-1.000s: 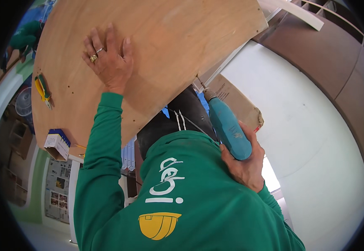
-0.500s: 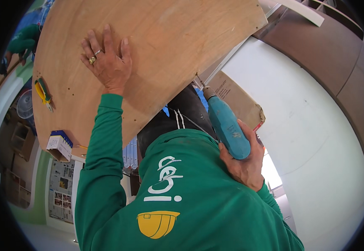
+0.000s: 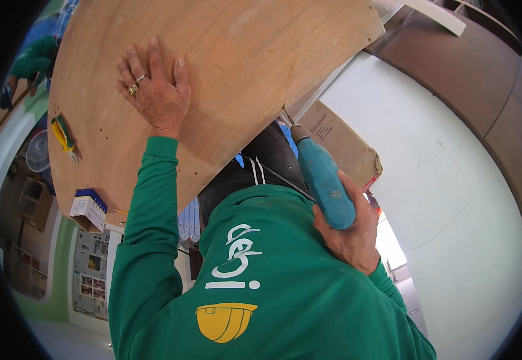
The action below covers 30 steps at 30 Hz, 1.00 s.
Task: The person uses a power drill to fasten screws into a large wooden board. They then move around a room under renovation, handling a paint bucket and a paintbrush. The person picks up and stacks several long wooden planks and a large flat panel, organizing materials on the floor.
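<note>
Left hand [image 3: 162,102] pressed flat, its fingers spread wide and gripping nothing, a worker in a green sweatshirt leans over a curved plywood tabletop [image 3: 231,60]. The right hand [image 3: 357,237] has its fingers wrapped around the rear of a teal power drill [image 3: 322,171], which lies in front of the worker's body and points at the tabletop's near edge. The drill's bit [image 3: 289,116] ends at that edge; whether it has entered the wood cannot be told. Yellow-and-green pliers [image 3: 63,138] and an open-ended blue-and-white box [image 3: 89,210] rest along the left rim. A cardboard sheet [image 3: 342,144] and a broad white panel [image 3: 423,144] fill the right, while a co-worker in green [image 3: 36,57] bends at upper left.
</note>
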### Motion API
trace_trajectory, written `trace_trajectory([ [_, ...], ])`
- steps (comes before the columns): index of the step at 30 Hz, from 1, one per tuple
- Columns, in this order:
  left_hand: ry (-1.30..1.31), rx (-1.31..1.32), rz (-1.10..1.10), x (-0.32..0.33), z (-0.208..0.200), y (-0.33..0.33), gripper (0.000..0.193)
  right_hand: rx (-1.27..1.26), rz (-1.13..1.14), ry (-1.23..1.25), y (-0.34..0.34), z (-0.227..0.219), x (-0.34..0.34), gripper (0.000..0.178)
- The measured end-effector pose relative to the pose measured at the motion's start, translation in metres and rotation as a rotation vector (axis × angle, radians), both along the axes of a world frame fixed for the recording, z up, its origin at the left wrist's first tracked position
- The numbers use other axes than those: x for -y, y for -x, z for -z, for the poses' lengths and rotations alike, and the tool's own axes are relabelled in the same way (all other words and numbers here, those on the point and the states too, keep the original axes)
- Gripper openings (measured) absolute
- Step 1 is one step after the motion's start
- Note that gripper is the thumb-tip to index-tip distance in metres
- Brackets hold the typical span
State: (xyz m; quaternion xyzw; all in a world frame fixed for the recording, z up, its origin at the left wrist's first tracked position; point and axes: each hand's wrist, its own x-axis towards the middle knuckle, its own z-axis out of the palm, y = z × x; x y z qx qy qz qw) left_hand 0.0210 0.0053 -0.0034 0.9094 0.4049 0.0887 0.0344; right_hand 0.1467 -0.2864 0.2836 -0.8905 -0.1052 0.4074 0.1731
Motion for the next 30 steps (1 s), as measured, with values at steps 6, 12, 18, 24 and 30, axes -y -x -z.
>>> trace_trajectory([
  [6, 0.006, -0.004, -0.005, 0.001, -0.001, 0.0, 0.065, 0.014, -0.033, 0.033, 0.001, 0.002, 0.0, 0.071],
  [12, 0.01, -0.012, -0.002, 0.001, -0.003, -0.001, 0.065, 0.001, -0.033, 0.025, -0.002, 0.003, 0.0, 0.071],
  [18, 0.029, -0.024, -0.008, 0.002, -0.004, -0.002, 0.064, 0.03, -0.102, 0.03, -0.006, 0.003, -0.003, 0.068],
  [24, 0.036, -0.019, -0.004, 0.001, -0.004, -0.003, 0.065, 0.059, -0.163, 0.012, -0.009, 0.008, -0.005, 0.069],
  [30, 0.049, -0.003, -0.01, 0.001, -0.003, -0.002, 0.066, 0.067, -0.308, 0.071, -0.01, 0.018, -0.007, 0.078],
])
